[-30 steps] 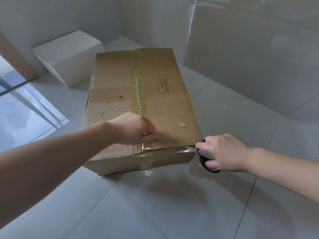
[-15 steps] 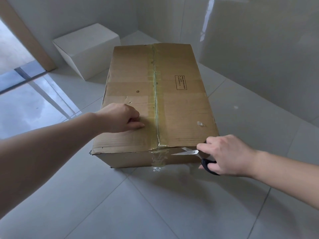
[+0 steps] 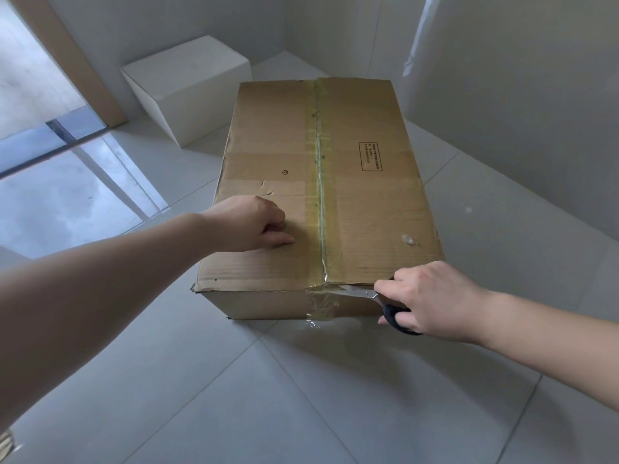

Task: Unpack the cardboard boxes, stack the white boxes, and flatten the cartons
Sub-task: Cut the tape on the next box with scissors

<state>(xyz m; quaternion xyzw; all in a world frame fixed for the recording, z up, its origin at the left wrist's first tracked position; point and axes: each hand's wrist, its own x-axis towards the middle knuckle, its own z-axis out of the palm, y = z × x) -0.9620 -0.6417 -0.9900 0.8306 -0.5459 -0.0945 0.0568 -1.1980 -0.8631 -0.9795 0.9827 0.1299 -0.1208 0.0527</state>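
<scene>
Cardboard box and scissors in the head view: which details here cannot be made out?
- Contents of the cardboard box: hidden, flaps taped shut.
- Printed label: text too small to read.
- Scissors handles: mostly covered by the right hand.
- Left hand fingertips: curled under on the box top, hidden by the hand itself.
- White box: contents hidden, closed.
</scene>
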